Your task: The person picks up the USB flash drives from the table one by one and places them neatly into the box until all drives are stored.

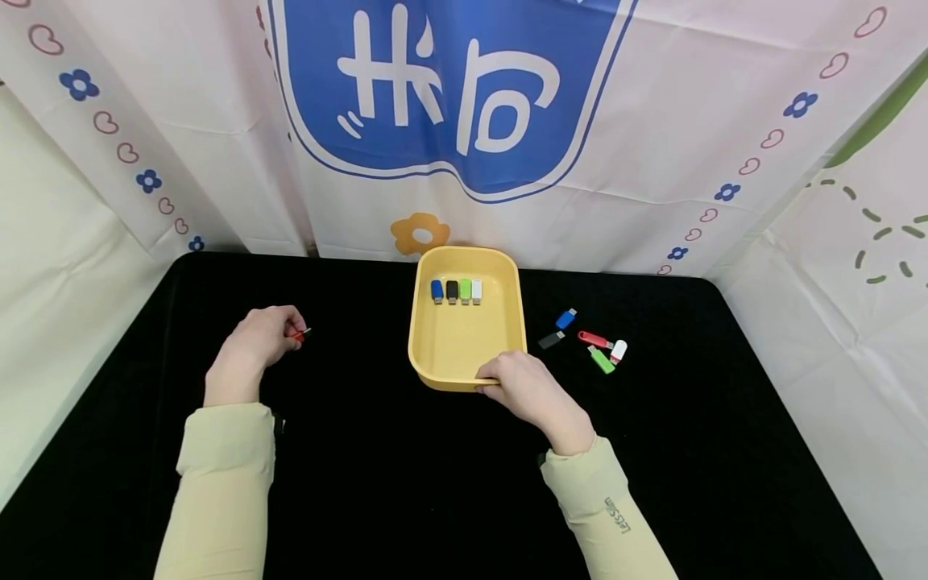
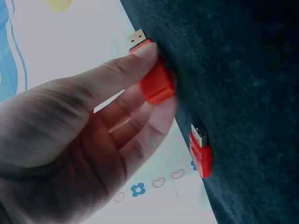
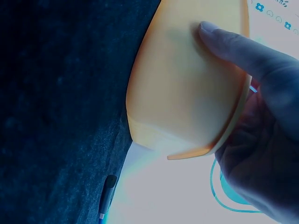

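Observation:
My left hand (image 1: 250, 350), over the left part of the table, pinches a red USB flash drive (image 2: 156, 84) between thumb and fingers, its metal plug showing. A second red USB drive (image 2: 201, 158) lies on the black cloth close by in the left wrist view. With my right hand (image 1: 532, 395) I grip the near rim of a yellow tray (image 1: 467, 342), thumb against its wall (image 3: 177, 93) in the right wrist view. A row stands at the tray's far end: a blue drive (image 1: 437, 291), a black one (image 1: 453, 291), a green one (image 1: 465, 290) and a white one (image 1: 476, 291).
Right of the tray lie loose drives: blue (image 1: 566, 319), black (image 1: 551, 340), red (image 1: 594, 338), white (image 1: 619, 350) and green (image 1: 600, 360). The black-covered table (image 1: 406, 483) ends at a printed cloth wall (image 1: 348, 217) behind, with pale cloth on both sides.

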Demonstrator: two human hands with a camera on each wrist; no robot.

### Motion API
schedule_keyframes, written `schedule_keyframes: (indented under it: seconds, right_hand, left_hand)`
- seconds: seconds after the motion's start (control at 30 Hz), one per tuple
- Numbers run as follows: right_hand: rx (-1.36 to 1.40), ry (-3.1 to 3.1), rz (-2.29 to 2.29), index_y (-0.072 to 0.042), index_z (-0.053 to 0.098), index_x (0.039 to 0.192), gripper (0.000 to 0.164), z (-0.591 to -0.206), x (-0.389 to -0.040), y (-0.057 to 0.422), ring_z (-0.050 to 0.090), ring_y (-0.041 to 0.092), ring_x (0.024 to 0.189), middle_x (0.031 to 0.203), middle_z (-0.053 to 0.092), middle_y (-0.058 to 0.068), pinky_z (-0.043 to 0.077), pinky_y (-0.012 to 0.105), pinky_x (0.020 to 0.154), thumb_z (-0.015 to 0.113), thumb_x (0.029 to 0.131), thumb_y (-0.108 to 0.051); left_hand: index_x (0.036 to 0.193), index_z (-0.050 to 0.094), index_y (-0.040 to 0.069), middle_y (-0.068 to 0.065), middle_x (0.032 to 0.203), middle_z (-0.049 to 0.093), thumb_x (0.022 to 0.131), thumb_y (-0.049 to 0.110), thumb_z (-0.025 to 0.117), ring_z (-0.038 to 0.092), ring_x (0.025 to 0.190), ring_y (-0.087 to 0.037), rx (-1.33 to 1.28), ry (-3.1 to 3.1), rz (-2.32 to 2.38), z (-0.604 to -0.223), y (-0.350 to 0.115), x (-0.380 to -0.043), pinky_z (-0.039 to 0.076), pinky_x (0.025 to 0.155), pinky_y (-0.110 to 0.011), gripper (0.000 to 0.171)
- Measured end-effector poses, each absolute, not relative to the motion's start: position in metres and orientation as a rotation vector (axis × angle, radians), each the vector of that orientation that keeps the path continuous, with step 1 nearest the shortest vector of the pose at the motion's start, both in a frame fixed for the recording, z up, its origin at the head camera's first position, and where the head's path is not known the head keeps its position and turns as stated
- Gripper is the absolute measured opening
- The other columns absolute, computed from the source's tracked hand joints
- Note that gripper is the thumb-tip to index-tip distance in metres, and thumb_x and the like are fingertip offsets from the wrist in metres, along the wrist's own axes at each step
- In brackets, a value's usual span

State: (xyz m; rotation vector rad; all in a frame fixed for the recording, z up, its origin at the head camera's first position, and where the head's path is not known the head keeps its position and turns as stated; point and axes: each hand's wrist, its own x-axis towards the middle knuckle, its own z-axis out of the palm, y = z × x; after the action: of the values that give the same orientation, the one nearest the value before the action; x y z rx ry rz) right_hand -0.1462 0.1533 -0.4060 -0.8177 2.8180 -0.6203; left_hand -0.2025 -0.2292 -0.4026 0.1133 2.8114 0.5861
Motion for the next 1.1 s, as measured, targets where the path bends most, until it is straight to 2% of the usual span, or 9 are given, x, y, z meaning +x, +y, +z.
schedule_keyframes:
  seconds: [0.23, 0.43, 0.57, 0.67, 0.9, 1.1]
  right_hand:
    - [-0.822, 2.814, -0.627, -0.019, 0.076, 0.08, 0.009, -0.407, -0.146, 0.154, 0.06, 0.007, 0.073, 0.078, 0.072, -0.008, 0.05, 0.028, 0.072, 0.075, 0.088, -0.016]
    - [-0.811, 2.814, -0.627, -0.019, 0.076, 0.081, 0.008, -0.407, -0.147, 0.154, 0.06, 0.007, 0.074, 0.078, 0.07, -0.01, 0.05, 0.028, 0.072, 0.075, 0.088, -0.016]
    - [-0.812, 2.811, -0.63, -0.018, 0.076, 0.081, 0.008, -0.407, -0.147, 0.154, 0.06, 0.007, 0.073, 0.078, 0.071, -0.01, 0.05, 0.028, 0.072, 0.075, 0.089, -0.015]
    - [-0.817, 2.809, -0.633, -0.018, 0.076, 0.081, 0.008, -0.408, -0.147, 0.154, 0.06, 0.006, 0.073, 0.078, 0.071, -0.01, 0.05, 0.028, 0.071, 0.075, 0.089, -0.015]
    - [-0.798, 2.798, -0.657, -0.018, 0.077, 0.082, 0.008, -0.409, -0.148, 0.155, 0.059, 0.005, 0.071, 0.078, 0.071, -0.01, 0.05, 0.026, 0.071, 0.075, 0.089, -0.015]
    - [-0.823, 2.81, -0.64, -0.018, 0.076, 0.081, 0.009, -0.408, -0.147, 0.154, 0.058, 0.006, 0.07, 0.076, 0.07, -0.01, 0.049, 0.027, 0.07, 0.075, 0.089, -0.015]
  left_hand:
    - [0.114, 0.067, 0.003, -0.021, 0.105, 0.068, 0.097, 0.011, 0.063, 0.064, 0.092, -0.035, 0.177, 2.932, 0.641, -0.397, -0.222, -0.202, 0.049, 0.076, -0.05, 0.019]
    - [0.117, 0.07, 0.008, -0.023, 0.117, 0.066, 0.097, 0.01, 0.063, 0.062, 0.104, -0.041, 0.23, 3.036, 0.695, -0.391, -0.211, -0.203, 0.047, 0.088, -0.058, 0.021]
    - [0.118, 0.07, 0.008, -0.023, 0.119, 0.066, 0.097, 0.009, 0.063, 0.06, 0.11, -0.042, 0.287, 3.063, 0.755, -0.386, -0.202, -0.204, 0.046, 0.095, -0.059, 0.022]
    - [0.117, 0.069, 0.008, -0.022, 0.116, 0.068, 0.096, 0.009, 0.065, 0.061, 0.107, -0.039, 0.295, 3.082, 0.823, -0.383, -0.195, -0.205, 0.046, 0.094, -0.057, 0.022]
    - [0.107, 0.066, 0.01, -0.013, 0.1, 0.073, 0.093, 0.012, 0.071, 0.066, 0.088, -0.028, 0.287, 3.141, 1.001, -0.382, -0.18, -0.204, 0.051, 0.08, -0.048, 0.015]
    - [0.105, 0.071, 0.013, -0.009, 0.099, 0.075, 0.09, 0.013, 0.074, 0.067, 0.079, -0.024, 0.34, 3.245, 1.117, -0.384, -0.169, -0.205, 0.052, 0.075, -0.042, 0.016]
